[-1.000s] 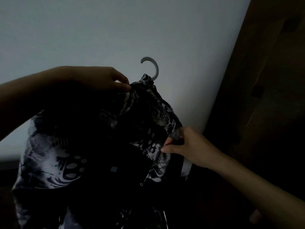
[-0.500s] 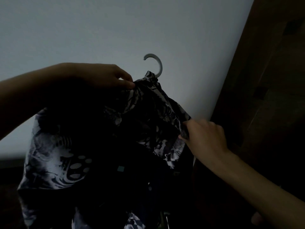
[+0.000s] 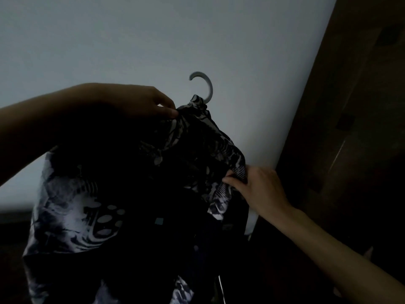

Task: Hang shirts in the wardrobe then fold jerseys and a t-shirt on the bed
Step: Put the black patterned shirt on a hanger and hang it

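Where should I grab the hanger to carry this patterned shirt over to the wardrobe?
Probably at the neck just below the hanger hook, coming from above. The hook curls up clear of the patterned shirt, while fabric hides the rest. The left hand pinches the collar beside it; the right hand grips the shoulder edge.

The scene is very dim and underexposed, with a cold blue-grey cast. The brightest area is the pale wall (image 3: 153,40), evenly lit and without glare; it fades slightly toward the far upper left. Against it the left hand (image 3: 140,102) and its forearm read almost as a silhouette, while the right hand (image 3: 260,189) catches a little more light. The patterned shirt (image 3: 92,216) shows only its pale markings; its dark parts sink into black. The wardrobe (image 3: 350,128) at right is murky brown, with lines leaning from wide-angle distortion. Detail is soft and smeared throughout.
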